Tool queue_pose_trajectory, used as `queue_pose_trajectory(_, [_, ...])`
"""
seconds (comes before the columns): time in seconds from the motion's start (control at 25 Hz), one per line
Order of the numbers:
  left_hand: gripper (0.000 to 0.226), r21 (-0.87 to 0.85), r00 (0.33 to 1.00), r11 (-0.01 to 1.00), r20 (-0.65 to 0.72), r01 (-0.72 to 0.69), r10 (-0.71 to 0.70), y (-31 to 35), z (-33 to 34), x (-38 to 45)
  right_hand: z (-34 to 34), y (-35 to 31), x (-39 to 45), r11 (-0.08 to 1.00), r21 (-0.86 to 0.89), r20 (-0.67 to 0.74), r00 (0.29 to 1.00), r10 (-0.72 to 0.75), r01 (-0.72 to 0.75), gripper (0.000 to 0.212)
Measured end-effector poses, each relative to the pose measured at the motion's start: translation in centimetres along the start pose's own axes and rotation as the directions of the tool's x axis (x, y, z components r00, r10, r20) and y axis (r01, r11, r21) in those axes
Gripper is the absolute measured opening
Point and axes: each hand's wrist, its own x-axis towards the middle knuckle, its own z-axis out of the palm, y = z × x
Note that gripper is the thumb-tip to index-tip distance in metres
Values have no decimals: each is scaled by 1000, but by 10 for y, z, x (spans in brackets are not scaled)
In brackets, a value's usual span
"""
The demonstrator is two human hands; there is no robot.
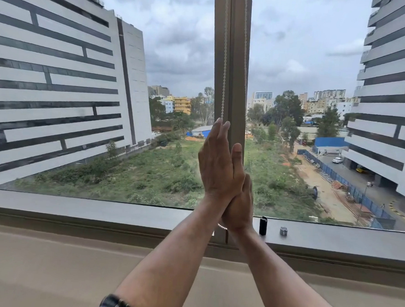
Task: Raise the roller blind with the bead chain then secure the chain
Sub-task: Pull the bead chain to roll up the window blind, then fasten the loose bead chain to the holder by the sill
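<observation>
Against the smooth mullion (235, 60), left hand (217, 163) flat-fingered on the beaded chain (224, 59); right hand (241, 203) curled, grip unclear.

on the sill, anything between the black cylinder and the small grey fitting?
Nothing. In the head view the stretch of window sill between the black cylinder and the small grey fitting is bare; both stand just right of the right hand.

No legible text, label, brand, number or sign anywhere in view.
</observation>
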Motion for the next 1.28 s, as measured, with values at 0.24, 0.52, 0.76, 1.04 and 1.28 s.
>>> queue_pose_trajectory(0.24, [46,-21,983,983,26,-180,181,24,14,-4,-31,-4,10,945,-101,-275,904,-326,310,34])
queue_pose_trajectory(0.52, [61,17,931,976,305,-216,201,42,39,-24,-70,27,20,966,-180,-312,921,-233,184,34])
queue_pose_trajectory(0.76, [53,-49,831,999,555,-3,30,40,72,-53,-95,65,15,942,-314,-224,955,-193,117,28])
queue_pose_trajectory(1.04, [44,37,729,943,624,332,-281,18,109,-94,-113,114,9,911,-403,-121,992,40,-86,21])
queue_pose_trajectory(1.28, [53,218,598,896,680,386,-423,-2,130,-125,-122,146,11,781,-563,-14,948,318,-270,44])
